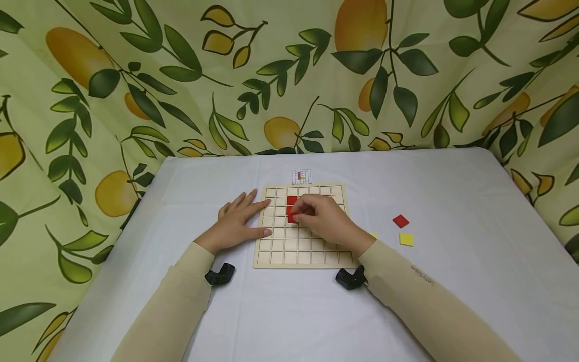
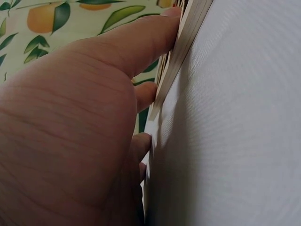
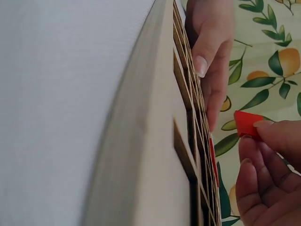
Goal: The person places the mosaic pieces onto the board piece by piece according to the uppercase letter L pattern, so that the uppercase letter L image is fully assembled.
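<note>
A wooden grid board (image 1: 303, 267) with square cells lies on the white table. My left hand (image 1: 235, 223) rests at its left side, fingers spread, with thumb and a fingertip touching the edge; the left wrist view shows the thumb (image 2: 136, 40) against the rim. Over the board's middle, my right hand (image 1: 323, 218) pinches a red square tile (image 3: 247, 124) between thumb and fingers. In the right wrist view this tile is tilted and raised off the board. Red tiles (image 1: 292, 200) sit in one column of cells at the upper middle, partly covered by the right fingers.
Behind the board lies a small printed grid card (image 1: 301, 176) with coloured squares. To the right are a loose red tile (image 1: 400, 221) and a yellow tile (image 1: 405, 240). Another yellow tile (image 1: 373, 236) is mostly hidden by the right wrist. A patterned curtain (image 1: 280, 100) stands behind the table.
</note>
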Motion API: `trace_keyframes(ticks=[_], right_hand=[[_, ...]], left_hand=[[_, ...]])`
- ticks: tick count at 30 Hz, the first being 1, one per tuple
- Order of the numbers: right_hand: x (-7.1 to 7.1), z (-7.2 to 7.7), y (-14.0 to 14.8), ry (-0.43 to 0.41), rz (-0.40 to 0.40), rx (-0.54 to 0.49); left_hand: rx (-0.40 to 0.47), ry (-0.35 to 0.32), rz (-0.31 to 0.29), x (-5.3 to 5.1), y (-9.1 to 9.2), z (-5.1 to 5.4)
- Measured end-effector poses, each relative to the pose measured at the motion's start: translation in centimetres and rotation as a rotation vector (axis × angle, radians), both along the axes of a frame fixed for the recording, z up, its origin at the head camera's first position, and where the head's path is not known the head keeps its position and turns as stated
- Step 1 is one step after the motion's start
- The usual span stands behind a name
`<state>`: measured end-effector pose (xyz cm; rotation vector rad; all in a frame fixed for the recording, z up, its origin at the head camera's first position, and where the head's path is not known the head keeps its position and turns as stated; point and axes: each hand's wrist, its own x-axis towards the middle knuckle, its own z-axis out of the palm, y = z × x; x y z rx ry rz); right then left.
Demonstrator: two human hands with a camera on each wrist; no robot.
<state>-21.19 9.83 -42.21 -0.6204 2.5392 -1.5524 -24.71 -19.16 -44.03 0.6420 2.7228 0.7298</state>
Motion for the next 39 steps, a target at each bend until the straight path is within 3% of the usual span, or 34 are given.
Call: trace_keyframes(ticks=[11, 21, 30, 39], right_hand=[[-0.9, -0.7, -0.6, -0.041, 0.003, 0.135], [-1.2, -0.7, -0.6, -0.008, 0.033, 0.185], [-0.8, -0.1, 0.2, -0.056, 0.011, 0.129], [0.1, 1.3, 3.1, -0.067, -0.026, 0.006]], left_hand=[[0.006, -0.014, 0.006, 0.0, 0.0, 0.3], [-0.012, -0.024, 0.013, 0.1, 0.3, 0.5], [-0.021, -0.043, 0.023, 0.3, 0.4, 0.7], [-0.029, -0.04, 0.031, 0.4, 0.6, 0.8]])
